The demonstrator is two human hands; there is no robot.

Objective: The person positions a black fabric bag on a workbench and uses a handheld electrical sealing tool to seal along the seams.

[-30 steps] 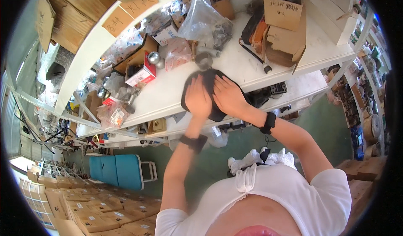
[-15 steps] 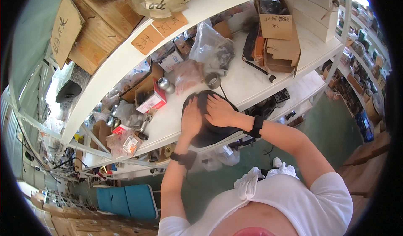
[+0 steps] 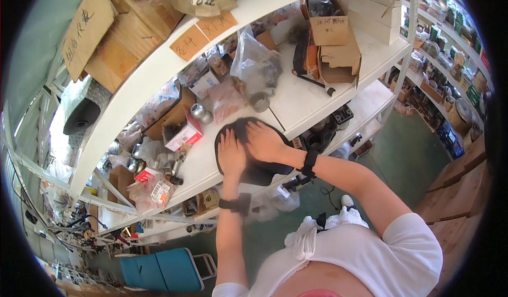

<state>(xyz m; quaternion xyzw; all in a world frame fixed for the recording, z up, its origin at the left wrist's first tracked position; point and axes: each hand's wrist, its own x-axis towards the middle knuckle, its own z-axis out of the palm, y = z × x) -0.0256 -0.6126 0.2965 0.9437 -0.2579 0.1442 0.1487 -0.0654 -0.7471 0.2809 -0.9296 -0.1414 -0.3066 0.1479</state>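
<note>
On the front of the white shelf (image 3: 203,162) lies a black, rounded piece with a smooth surface (image 3: 257,174); its exact kind cannot be made out. My left hand (image 3: 232,155) rests flat on its left part, fingers stretched out toward the shelf's back. Lying across its upper middle is my right hand (image 3: 266,143), fingers spread and pointing up and left. Neither hand is closed round anything. Both palms hide part of the black piece, whose near side hangs over the shelf edge.
Behind the piece sit a grey ring (image 3: 259,102), a clear plastic bag (image 3: 248,56) and a silver ball-shaped part (image 3: 200,113) by a red-and-white box (image 3: 185,134). An open cardboard box (image 3: 338,59) stands right. A blue folding chair (image 3: 161,270) is lower left.
The whole view has shifted a little, so the shelf appears farther left. My left hand's fingers now lie slightly more spread on the black piece; my right hand stays on it.
</note>
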